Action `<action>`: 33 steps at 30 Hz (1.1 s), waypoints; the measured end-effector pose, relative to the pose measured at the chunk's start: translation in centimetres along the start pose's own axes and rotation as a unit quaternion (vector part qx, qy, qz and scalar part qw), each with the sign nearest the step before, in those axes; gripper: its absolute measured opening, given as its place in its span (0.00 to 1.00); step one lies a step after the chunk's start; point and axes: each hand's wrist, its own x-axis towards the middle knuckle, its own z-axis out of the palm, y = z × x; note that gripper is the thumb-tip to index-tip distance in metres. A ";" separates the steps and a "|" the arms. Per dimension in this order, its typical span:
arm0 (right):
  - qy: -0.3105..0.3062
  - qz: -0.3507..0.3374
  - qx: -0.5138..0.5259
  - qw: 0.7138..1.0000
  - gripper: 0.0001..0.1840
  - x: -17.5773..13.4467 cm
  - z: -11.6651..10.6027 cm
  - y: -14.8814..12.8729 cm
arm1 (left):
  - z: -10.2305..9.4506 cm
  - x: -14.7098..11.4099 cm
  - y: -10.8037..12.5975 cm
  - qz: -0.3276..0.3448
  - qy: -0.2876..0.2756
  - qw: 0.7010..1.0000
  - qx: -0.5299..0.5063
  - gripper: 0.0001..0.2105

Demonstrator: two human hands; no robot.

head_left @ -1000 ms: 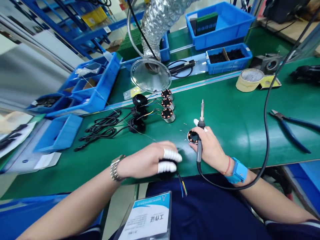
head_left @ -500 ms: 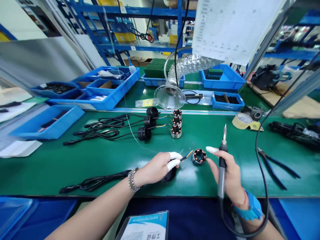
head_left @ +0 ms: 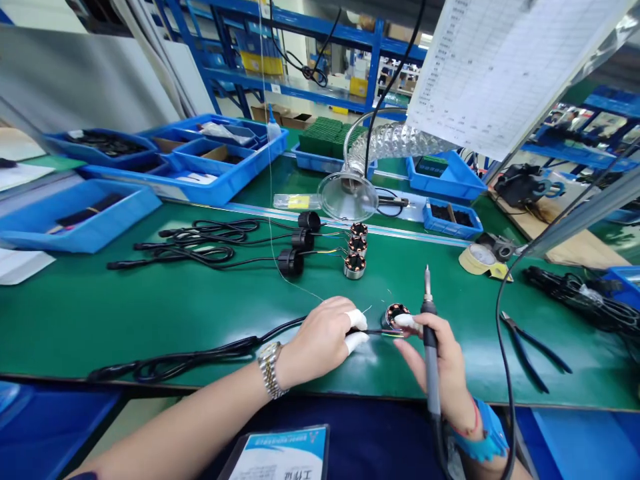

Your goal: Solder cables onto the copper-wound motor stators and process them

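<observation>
Along the front edge of the bench point(head_left: 60, 313), a black cable point(head_left: 200, 360) reaches the left hand point(head_left: 320, 337), pinched behind its coloured wires point(head_left: 391, 333); toward the back, three stators point(head_left: 357, 251) look wired; a fourth stator point(head_left: 391, 316), seemingly unwired, sits beside the right hand point(head_left: 447, 355), which grips a soldering iron point(head_left: 431, 347).

Pliers point(head_left: 514, 327) lie toward the tabletop's point(head_left: 75, 300) near right corner, black cables point(head_left: 575, 288) by its right edge, tape point(head_left: 470, 263) farther back. A blue tray point(head_left: 55, 240) stands by the left edge, a divided bin point(head_left: 253, 168) behind. Green boards point(head_left: 327, 133) stand toward the far edge; beyond rises a rack point(head_left: 377, 60).
</observation>
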 end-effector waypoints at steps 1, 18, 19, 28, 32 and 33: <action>-0.004 0.009 0.005 1.000 0.18 0.1 0.1 0.0 | 0.3 -0.1 0.0 0.004 -0.003 1.000 0.004 0.05; -0.025 -0.056 -0.090 0.994 0.14 -0.1 0.4 0.5 | -7.4 -11.2 -8.8 -0.222 -0.184 0.952 0.103 0.12; -0.026 -0.055 -0.090 0.994 0.14 -0.1 0.4 0.6 | -7.6 -12.2 -9.3 -0.244 -0.195 0.942 0.120 0.12; 0.004 -0.084 -0.042 0.996 0.18 0.5 0.2 1.8 | -9.7 -14.0 -11.2 -0.228 0.095 0.894 0.374 0.17; -0.024 -0.123 -0.040 0.991 0.14 0.5 0.9 1.3 | -9.8 -14.8 -12.7 -0.180 -0.023 0.943 0.278 0.20; -0.044 -0.112 -0.035 0.992 0.14 0.4 1.1 1.2 | -9.7 -14.6 -12.5 -0.182 -0.035 0.953 0.240 0.21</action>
